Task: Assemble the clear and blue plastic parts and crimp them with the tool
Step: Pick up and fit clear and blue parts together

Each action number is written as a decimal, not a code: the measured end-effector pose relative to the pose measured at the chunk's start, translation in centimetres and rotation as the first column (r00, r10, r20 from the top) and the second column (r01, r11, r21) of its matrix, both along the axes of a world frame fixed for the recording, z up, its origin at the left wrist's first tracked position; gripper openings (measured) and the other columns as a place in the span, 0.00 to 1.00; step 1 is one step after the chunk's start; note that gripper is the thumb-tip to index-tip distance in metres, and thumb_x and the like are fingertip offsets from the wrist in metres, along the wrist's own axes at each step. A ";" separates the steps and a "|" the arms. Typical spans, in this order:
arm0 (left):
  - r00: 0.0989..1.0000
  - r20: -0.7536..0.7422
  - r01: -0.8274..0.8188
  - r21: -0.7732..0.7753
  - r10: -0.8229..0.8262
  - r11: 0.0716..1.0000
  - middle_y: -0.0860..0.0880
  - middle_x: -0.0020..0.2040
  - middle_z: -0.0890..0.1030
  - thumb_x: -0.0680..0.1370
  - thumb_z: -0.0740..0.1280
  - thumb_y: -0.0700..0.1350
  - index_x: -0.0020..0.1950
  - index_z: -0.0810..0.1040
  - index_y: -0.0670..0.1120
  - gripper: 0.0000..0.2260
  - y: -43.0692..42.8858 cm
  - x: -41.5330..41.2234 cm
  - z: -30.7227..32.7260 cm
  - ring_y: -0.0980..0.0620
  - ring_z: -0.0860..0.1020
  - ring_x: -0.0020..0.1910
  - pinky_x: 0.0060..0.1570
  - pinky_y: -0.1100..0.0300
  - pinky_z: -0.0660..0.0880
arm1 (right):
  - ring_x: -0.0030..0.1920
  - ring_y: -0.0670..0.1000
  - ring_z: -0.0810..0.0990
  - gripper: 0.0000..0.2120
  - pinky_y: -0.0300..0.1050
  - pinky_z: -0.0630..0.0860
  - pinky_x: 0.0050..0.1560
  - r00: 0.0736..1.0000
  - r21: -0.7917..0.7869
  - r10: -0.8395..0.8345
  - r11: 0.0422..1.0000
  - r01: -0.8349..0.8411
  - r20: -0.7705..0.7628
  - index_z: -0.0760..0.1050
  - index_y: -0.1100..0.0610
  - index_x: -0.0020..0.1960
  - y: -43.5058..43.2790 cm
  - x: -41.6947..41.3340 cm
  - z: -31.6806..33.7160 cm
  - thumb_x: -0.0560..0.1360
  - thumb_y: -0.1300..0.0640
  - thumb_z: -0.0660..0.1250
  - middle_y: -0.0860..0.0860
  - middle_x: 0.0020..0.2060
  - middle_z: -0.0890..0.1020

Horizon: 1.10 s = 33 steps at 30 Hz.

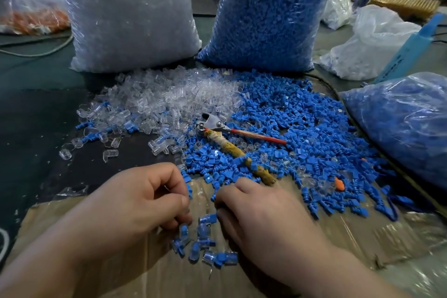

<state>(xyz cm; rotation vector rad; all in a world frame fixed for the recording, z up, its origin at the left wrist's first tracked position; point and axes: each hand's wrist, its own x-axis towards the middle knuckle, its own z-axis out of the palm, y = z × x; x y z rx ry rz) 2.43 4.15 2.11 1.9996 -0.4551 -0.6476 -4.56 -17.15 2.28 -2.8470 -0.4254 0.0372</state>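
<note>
The left hand (145,201) pinches one of the assembled parts (205,242) — just beside them the right hand (261,220) curls, grip unclear.

Tool (225,144) lies on loose parts (290,116), before bags (130,14).

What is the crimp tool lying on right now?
The crimp tool rests on loose blue parts, its metal head beside the clear parts. What lies beneath them is hidden.

Blue parts (302,123), clear parts (169,94) (red, tan-wrapped tool (212,126) handles)
</note>
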 end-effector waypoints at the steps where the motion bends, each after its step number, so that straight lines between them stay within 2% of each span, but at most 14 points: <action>1: 1.000 -0.005 0.009 -0.008 -0.009 1.000 0.50 0.43 0.87 0.67 0.70 0.58 0.44 0.81 0.55 0.10 0.0 -0.1 0.0 0.51 0.86 0.45 0.43 0.54 0.82 | 0.38 0.51 0.74 0.07 0.50 0.74 0.35 1.000 -0.009 0.000 1.000 0.000 0.008 0.69 0.46 0.53 0.1 0.5 0.0 0.81 0.46 0.55 0.45 0.42 0.72; 4: 0.999 -0.001 0.051 -0.009 -0.051 0.999 0.50 0.43 0.87 0.68 0.70 0.57 0.43 0.81 0.55 0.09 -0.2 -0.3 0.1 0.50 0.86 0.44 0.40 0.57 0.82 | 0.37 0.52 0.73 0.05 0.48 0.69 0.32 0.999 -0.047 0.014 0.999 -0.013 0.036 0.69 0.48 0.50 0.7 2.4 -0.1 0.81 0.48 0.58 0.46 0.41 0.72; 6: 1.000 -0.020 0.003 -0.042 -0.004 0.999 0.48 0.42 0.87 0.74 0.71 0.48 0.42 0.81 0.54 0.02 -0.3 -0.3 0.0 0.49 0.86 0.43 0.39 0.61 0.81 | 0.38 0.52 0.72 0.07 0.47 0.66 0.34 0.999 -0.060 0.028 0.998 -0.026 0.039 0.70 0.49 0.50 1.2 3.7 -0.1 0.80 0.46 0.59 0.47 0.41 0.72; 9: 0.991 -0.079 -0.116 -0.109 0.108 0.987 0.45 0.42 0.87 0.77 0.69 0.38 0.40 0.82 0.52 0.10 -0.3 -0.3 -0.3 0.46 0.86 0.42 0.36 0.61 0.80 | 0.40 0.52 0.72 0.07 0.47 0.66 0.37 0.999 -0.046 0.028 0.999 -0.027 0.025 0.70 0.50 0.47 1.7 5.3 -0.1 0.79 0.47 0.61 0.47 0.40 0.71; 13: 0.933 -0.107 -0.358 -0.207 0.343 0.910 0.43 0.37 0.84 0.70 0.74 0.47 0.40 0.83 0.49 0.03 -0.1 0.0 -0.2 0.49 0.82 0.33 0.33 0.54 0.76 | 0.38 0.51 0.74 0.09 0.47 0.71 0.36 0.998 -0.001 -0.034 0.999 0.034 0.059 0.68 0.50 0.42 1.9 5.7 -0.8 0.79 0.49 0.61 0.46 0.38 0.74; 15: 0.906 -0.068 -0.422 -0.219 0.418 0.880 0.44 0.32 0.81 0.73 0.75 0.45 0.40 0.82 0.49 0.04 0.1 0.4 -0.3 0.50 0.78 0.28 0.31 0.54 0.74 | 0.38 0.50 0.75 0.08 0.47 0.72 0.37 0.995 0.023 -0.057 0.998 0.056 0.083 0.69 0.50 0.42 1.8 5.6 -1.1 0.80 0.51 0.60 0.46 0.37 0.75; 17: 0.886 -0.064 -0.462 -0.212 0.459 0.861 0.45 0.29 0.80 0.76 0.71 0.42 0.39 0.82 0.49 0.06 -0.3 0.4 -0.1 0.51 0.76 0.25 0.27 0.58 0.74 | 0.37 0.51 0.75 0.07 0.47 0.71 0.36 0.995 0.040 -0.053 0.998 0.050 0.080 0.69 0.50 0.43 1.7 5.6 -1.0 0.79 0.52 0.59 0.46 0.37 0.75; 19: 0.863 -0.169 -0.504 -0.215 0.476 0.837 0.43 0.29 0.80 0.77 0.69 0.41 0.37 0.82 0.48 0.08 -1.0 0.0 0.1 0.51 0.75 0.23 0.23 0.61 0.73 | 0.37 0.51 0.74 0.05 0.48 0.72 0.36 0.997 0.067 -0.032 0.997 0.027 0.071 0.68 0.50 0.43 1.5 5.5 -0.7 0.78 0.53 0.59 0.46 0.36 0.75; 22: 0.817 -0.306 -0.563 -0.238 0.488 0.792 0.39 0.30 0.80 0.78 0.68 0.37 0.36 0.81 0.45 0.11 -1.9 -0.6 0.0 0.49 0.72 0.22 0.22 0.58 0.71 | 0.37 0.48 0.74 0.02 0.49 0.74 0.38 0.996 0.181 -0.027 0.983 0.011 0.084 0.70 0.49 0.45 1.1 5.3 -0.2 0.76 0.51 0.61 0.45 0.36 0.76; 25: 0.785 -0.391 -0.601 -0.293 0.481 0.743 0.38 0.31 0.78 0.77 0.67 0.36 0.36 0.80 0.45 0.10 -2.3 -0.5 -0.4 0.47 0.71 0.23 0.25 0.57 0.69 | 0.37 0.44 0.76 0.06 0.41 0.74 0.35 0.988 0.457 -0.111 0.888 0.050 0.107 0.76 0.47 0.50 0.6 4.9 0.3 0.73 0.51 0.65 0.43 0.35 0.79; 27: 0.787 -0.417 -0.599 -0.338 0.455 0.726 0.38 0.31 0.77 0.73 0.69 0.38 0.36 0.80 0.46 0.06 -2.5 -0.6 -0.3 0.47 0.71 0.24 0.25 0.58 0.70 | 0.31 0.42 0.77 0.08 0.36 0.71 0.28 0.989 0.654 -0.148 0.749 0.105 0.010 0.79 0.44 0.50 0.5 4.8 0.4 0.73 0.53 0.66 0.40 0.34 0.81; 29: 0.801 -0.408 -0.583 -0.363 0.439 0.727 0.39 0.31 0.78 0.67 0.73 0.42 0.37 0.80 0.46 0.03 -2.8 -0.6 -0.3 0.47 0.72 0.25 0.25 0.58 0.71 | 0.25 0.40 0.74 0.08 0.31 0.67 0.25 0.982 0.758 -0.129 0.623 0.190 -0.140 0.80 0.42 0.49 0.3 4.9 0.3 0.74 0.55 0.67 0.38 0.29 0.80; 31: 0.807 -0.370 -0.582 -0.372 0.460 0.723 0.39 0.31 0.79 0.69 0.72 0.41 0.37 0.80 0.47 0.03 -3.0 -0.4 -0.6 0.47 0.74 0.24 0.25 0.56 0.73 | 0.24 0.43 0.75 0.09 0.39 0.74 0.26 0.963 0.785 -0.104 0.561 0.263 -0.248 0.80 0.41 0.49 0.3 5.2 0.2 0.76 0.56 0.67 0.44 0.28 0.81; 33: 0.814 -0.302 -0.580 -0.373 0.497 0.724 0.41 0.31 0.80 0.75 0.69 0.38 0.36 0.80 0.48 0.09 -2.9 -0.1 -1.0 0.47 0.76 0.25 0.23 0.57 0.73 | 0.28 0.51 0.81 0.09 0.46 0.80 0.29 0.945 0.813 -0.082 0.490 0.314 -0.316 0.79 0.43 0.49 0.4 5.5 0.4 0.78 0.57 0.66 0.51 0.30 0.83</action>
